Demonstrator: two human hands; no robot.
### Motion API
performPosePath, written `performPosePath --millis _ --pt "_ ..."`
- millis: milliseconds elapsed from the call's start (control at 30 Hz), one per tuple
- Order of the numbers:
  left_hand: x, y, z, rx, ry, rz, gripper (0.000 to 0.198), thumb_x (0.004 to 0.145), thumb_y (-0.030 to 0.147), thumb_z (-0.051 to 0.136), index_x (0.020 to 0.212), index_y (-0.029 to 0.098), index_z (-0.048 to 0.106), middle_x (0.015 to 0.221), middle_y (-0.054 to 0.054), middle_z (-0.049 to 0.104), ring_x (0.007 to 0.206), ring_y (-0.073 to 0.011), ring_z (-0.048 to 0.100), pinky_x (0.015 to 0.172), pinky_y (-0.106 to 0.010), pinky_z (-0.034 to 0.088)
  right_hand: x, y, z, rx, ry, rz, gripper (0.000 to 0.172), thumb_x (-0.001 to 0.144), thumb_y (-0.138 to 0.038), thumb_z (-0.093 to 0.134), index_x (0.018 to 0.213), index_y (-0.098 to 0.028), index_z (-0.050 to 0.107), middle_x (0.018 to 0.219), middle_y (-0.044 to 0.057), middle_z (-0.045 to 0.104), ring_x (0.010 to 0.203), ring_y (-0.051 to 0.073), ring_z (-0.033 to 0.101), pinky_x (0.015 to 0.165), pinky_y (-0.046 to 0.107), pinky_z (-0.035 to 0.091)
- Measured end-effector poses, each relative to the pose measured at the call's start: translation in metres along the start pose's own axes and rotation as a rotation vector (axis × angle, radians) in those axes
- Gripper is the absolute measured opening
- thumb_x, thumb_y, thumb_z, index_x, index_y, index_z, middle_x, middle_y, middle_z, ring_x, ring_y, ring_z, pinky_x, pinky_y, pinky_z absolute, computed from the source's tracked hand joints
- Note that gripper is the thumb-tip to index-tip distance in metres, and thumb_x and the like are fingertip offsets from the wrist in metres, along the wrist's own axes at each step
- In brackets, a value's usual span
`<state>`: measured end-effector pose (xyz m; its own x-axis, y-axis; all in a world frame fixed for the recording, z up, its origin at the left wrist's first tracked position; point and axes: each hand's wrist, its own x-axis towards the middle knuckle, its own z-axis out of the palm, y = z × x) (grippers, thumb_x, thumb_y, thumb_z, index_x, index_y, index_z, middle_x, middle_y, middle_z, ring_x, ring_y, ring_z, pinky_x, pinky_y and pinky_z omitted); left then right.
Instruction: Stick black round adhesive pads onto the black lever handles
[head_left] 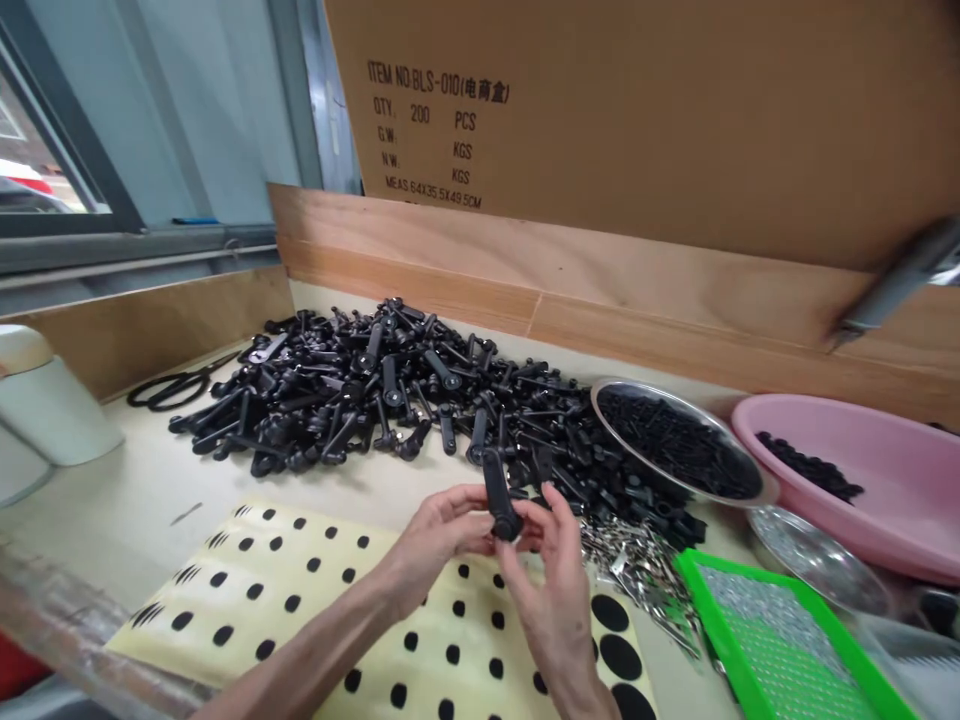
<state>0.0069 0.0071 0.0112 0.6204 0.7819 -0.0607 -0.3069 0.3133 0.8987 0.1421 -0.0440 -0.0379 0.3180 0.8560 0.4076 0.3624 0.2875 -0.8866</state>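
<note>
Part of long black plastic with a rounded near end (495, 485) is held up between a person's 2 bare hands, above the far edge of a dotted sheet. The left hand (439, 535) pinches it with thumb and fingers from the left; the right hand (551, 570) closes its fingertips on the near end. A small dark piece (543, 463) shows at the right fingers, though whether they grip it cannot be told.

Below lies a pale yellow sheet with rows of black dots (240, 611), larger black discs lining its right edge. Beyond the hands spreads a broad heap of similar black plastic parts (360, 390). To the right are loose silver metal pieces (645, 575) and, nearer, a bright green rectangular tray (705, 600) of small glittering bits. Farther right, a round steel bowl (766, 490) holds thin black pieces beside a pink plastic basin (885, 440) with dark pieces inside; a shallow metal dish (817, 560) sits near them.

At left, black-handled scissors (204, 375) lie near a pale lidded container (60, 410). At the far side, a brown cardboard box (637, 130) reads "200 PCS" above wooden boards (420, 275).
</note>
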Motion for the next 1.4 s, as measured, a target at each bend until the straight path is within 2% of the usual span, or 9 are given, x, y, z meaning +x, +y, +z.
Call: performPosePath --millis 100,167,233,300,433,567,767,1067,1400 --pt "0.006 -0.004 -0.001 0.019 0.035 -0.064 0.032 0.084 0.038 0.064 0.106 0.015 0.067 0.106 -0.013 0.067 0.084 -0.0215 0.064 0.078 -0.037 0.051 -0.004 0.003 -0.003 -0.25 -0.057 -0.299 0.061 0.089 -0.011 0.049 0.144 -0.033 0.032 0.122 0.008 0.058 0.112 0.024 0.057 0.088 0.045 0.053" --pt "0.008 -0.008 -0.005 0.021 0.107 -0.102 0.034 0.082 0.041 0.066 0.103 0.013 0.068 0.102 -0.013 0.068 0.082 -0.0209 0.064 0.074 -0.035 0.051 -0.006 0.0 -0.002 -0.224 -0.124 -0.349 0.064 0.09 -0.009 0.046 0.145 -0.036 0.028 0.123 0.007 0.058 0.111 0.023 0.058 0.087 0.042 0.054" --pt "0.01 -0.012 -0.01 -0.045 0.198 -0.125 0.034 0.081 0.039 0.069 0.102 0.012 0.067 0.096 -0.013 0.069 0.081 -0.0205 0.063 0.074 -0.034 0.051 -0.005 -0.005 -0.002 -0.076 -0.103 -0.224 0.064 0.09 -0.013 0.05 0.146 -0.035 0.026 0.122 0.007 0.058 0.103 0.021 0.062 0.082 0.039 0.056" --pt "0.01 -0.014 -0.015 -0.113 0.251 -0.138 0.034 0.081 0.036 0.069 0.105 0.011 0.066 0.094 -0.012 0.069 0.081 -0.0188 0.063 0.076 -0.033 0.051 -0.002 -0.01 -0.006 0.124 0.007 0.006 0.057 0.089 -0.023 0.056 0.141 -0.031 0.033 0.115 0.007 0.059 0.092 0.019 0.064 0.076 0.034 0.056" --pt "0.008 -0.014 -0.02 -0.017 0.234 -0.161 0.037 0.084 0.04 0.064 0.112 0.016 0.064 0.105 -0.012 0.069 0.081 -0.0164 0.063 0.071 -0.027 0.05 0.005 -0.01 -0.02 0.276 0.15 0.372 0.02 0.084 -0.038 0.065 0.096 -0.022 0.06 0.072 -0.003 0.056 0.066 0.012 0.052 0.063 0.023 0.045" --pt "0.005 -0.01 -0.02 0.058 0.267 -0.197 0.037 0.084 0.047 0.062 0.107 0.017 0.064 0.103 -0.011 0.07 0.062 -0.0135 0.063 0.053 -0.023 0.045 0.005 -0.007 -0.022 0.343 0.114 0.524 0.025 0.08 -0.045 0.068 0.081 -0.021 0.061 0.063 -0.005 0.046 0.062 0.012 0.041 0.059 0.024 0.036" --pt "0.004 -0.007 -0.018 -0.108 0.25 -0.199 0.024 0.086 0.036 0.062 0.095 0.014 0.064 0.101 -0.012 0.069 0.074 -0.0166 0.066 0.068 -0.028 0.054 0.002 -0.016 -0.01 0.379 0.014 0.63 0.03 0.077 -0.049 0.068 0.071 -0.021 0.059 0.059 -0.005 0.043 0.06 0.013 0.036 0.058 0.025 0.032" --pt "0.005 -0.012 -0.02 -0.118 0.209 -0.176 0.023 0.088 0.033 0.061 0.097 0.012 0.066 0.098 -0.011 0.069 0.069 -0.013 0.066 0.063 -0.023 0.054 0.0 -0.019 -0.002 0.381 -0.067 0.722 0.03 0.074 -0.048 0.071 0.071 -0.019 0.064 0.06 -0.003 0.045 0.058 0.012 0.033 0.055 0.024 0.032" --pt "0.003 -0.01 -0.018 -0.102 0.175 -0.168 0.025 0.086 0.036 0.063 0.093 0.013 0.065 0.098 -0.01 0.069 0.07 -0.0141 0.066 0.066 -0.026 0.053 0.001 -0.014 -0.003 0.343 -0.114 0.727 0.032 0.077 -0.049 0.069 0.071 -0.019 0.061 0.058 -0.005 0.042 0.058 0.011 0.031 0.054 0.023 0.027"
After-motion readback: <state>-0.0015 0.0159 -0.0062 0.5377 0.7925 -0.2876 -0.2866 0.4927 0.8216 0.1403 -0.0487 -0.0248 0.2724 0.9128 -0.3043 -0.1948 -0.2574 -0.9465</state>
